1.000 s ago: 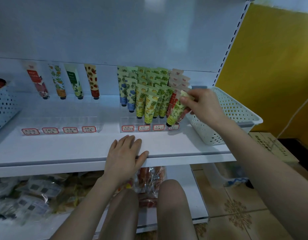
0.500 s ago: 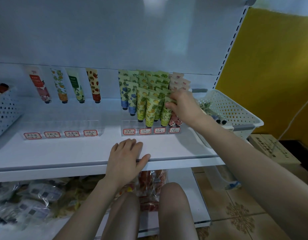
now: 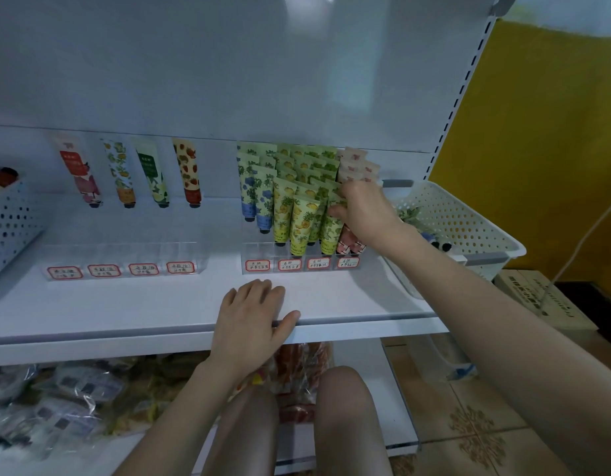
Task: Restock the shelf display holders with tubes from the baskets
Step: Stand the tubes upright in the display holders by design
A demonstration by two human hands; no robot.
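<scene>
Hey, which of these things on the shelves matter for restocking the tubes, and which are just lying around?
In the job: green tube pinched by the right hand, right display holder, left display holder, white basket, left basket.
Lying about: bagged goods on the lower shelf, cardboard box on the floor.

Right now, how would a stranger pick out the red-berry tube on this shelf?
Start at the white shelf and find the clear holder on its left half. Four lone tubes stand at its back; the red-berry tube is the rightmost, the only one patterned with red berries.
</scene>
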